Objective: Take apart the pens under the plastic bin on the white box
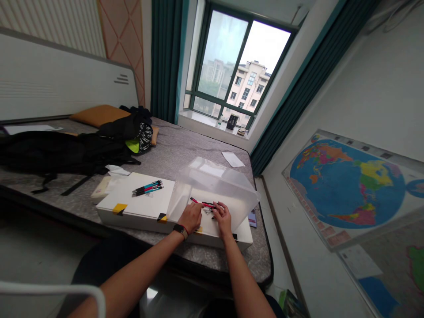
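Item 1, red-and-black pen (208,204): lies between the two hands at the open mouth of the plastic bin; whether it is one length or separate pieces, I cannot tell from here.

Item 2, left hand (191,216): bent over the pen's left portion, fingers drawn together; the fingertips are hidden, so their grip cannot be told. Dark wristband (181,230) worn.

Item 3, right hand (222,217): thumb and forefinger apparently pinched on the pen's right end.

Item 4, small loose parts (207,210): just below the pen, too small to identify.

Item 5, translucent plastic bin (225,179): on its side, opening toward the person.

Item 6, cluster of slim pens (147,189), teal, red and black: on the white box (124,185), left of the bin.

Step, as judged: close two-handed fingertip work on the pen. Next move, as judged: calls for a light, steady pinch, the pen kept in line, and the loose parts undisturbed.
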`<move>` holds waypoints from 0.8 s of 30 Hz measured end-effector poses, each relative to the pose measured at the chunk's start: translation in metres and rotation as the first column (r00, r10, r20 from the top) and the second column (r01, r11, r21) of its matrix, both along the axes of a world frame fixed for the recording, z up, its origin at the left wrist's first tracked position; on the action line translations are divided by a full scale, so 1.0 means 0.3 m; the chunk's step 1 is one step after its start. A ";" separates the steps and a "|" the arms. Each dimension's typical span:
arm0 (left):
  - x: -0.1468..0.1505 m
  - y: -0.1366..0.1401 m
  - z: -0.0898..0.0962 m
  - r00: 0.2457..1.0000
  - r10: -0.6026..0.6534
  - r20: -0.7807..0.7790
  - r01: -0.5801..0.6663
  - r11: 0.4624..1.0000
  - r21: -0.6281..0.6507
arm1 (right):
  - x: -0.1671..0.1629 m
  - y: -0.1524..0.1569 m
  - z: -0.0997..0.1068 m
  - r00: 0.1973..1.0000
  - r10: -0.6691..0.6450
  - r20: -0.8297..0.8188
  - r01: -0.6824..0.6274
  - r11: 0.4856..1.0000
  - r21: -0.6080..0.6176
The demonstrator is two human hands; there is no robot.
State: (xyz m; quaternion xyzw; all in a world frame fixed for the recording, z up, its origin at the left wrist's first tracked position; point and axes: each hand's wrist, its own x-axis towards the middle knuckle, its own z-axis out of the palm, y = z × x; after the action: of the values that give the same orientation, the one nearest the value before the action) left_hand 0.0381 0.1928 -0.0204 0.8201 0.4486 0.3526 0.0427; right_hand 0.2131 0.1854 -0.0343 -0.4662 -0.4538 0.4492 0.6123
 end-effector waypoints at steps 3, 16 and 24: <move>-0.001 0.003 -0.004 1.000 -0.007 0.009 0.006 1.000 0.025 | 0.005 0.005 -0.014 0.999 -0.004 0.035 0.005 1.000 -0.023; 0.000 0.009 -0.008 0.995 0.060 0.080 -0.058 0.998 -0.027 | 0.003 0.005 -0.011 0.990 -0.059 0.127 0.058 0.998 0.013; -0.010 0.015 0.002 0.964 0.172 0.202 -0.152 0.982 -0.111 | 0.002 0.001 -0.003 0.996 -0.032 0.088 0.034 0.999 -0.019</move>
State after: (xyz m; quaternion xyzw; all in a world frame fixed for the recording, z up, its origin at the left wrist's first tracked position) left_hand 0.0351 0.1973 -0.0199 0.7357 0.5233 0.4183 0.0997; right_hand 0.2135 0.1857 -0.0352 -0.4991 -0.4677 0.4228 0.5945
